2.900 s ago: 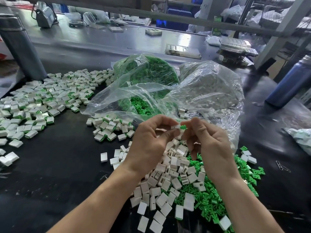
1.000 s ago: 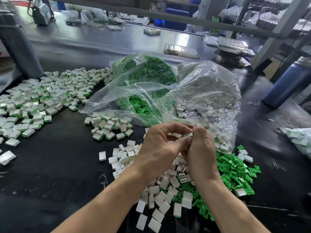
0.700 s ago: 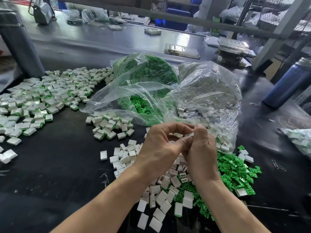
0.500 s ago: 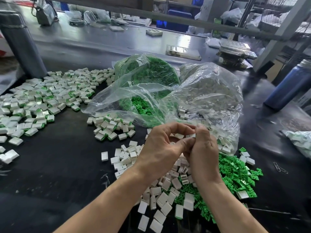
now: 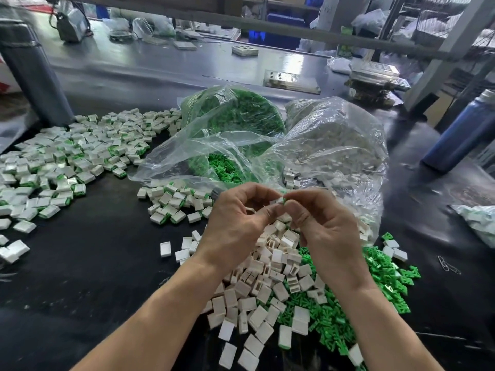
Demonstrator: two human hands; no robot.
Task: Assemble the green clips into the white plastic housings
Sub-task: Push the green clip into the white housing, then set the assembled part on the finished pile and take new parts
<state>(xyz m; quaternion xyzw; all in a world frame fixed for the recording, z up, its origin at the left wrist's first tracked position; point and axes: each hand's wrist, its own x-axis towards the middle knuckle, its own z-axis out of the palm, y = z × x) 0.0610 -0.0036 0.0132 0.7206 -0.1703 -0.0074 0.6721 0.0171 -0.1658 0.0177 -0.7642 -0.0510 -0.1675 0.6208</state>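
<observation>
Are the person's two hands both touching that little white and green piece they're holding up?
Touching. In the head view the left hand and right hand meet at the small white housing with the green clip, each hand's fingertips pinching it with no gap.

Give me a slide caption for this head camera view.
Both hands press a green clip into a white housing above loose parts.

Bright overhead glare on table (image 5: pixel 187 68) (edges bowed, blurred).

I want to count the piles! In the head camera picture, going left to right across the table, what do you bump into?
Big pile of finished white-and-green pieces → small finished pile → empty white housings → loose green clips → blue bottle.
</observation>
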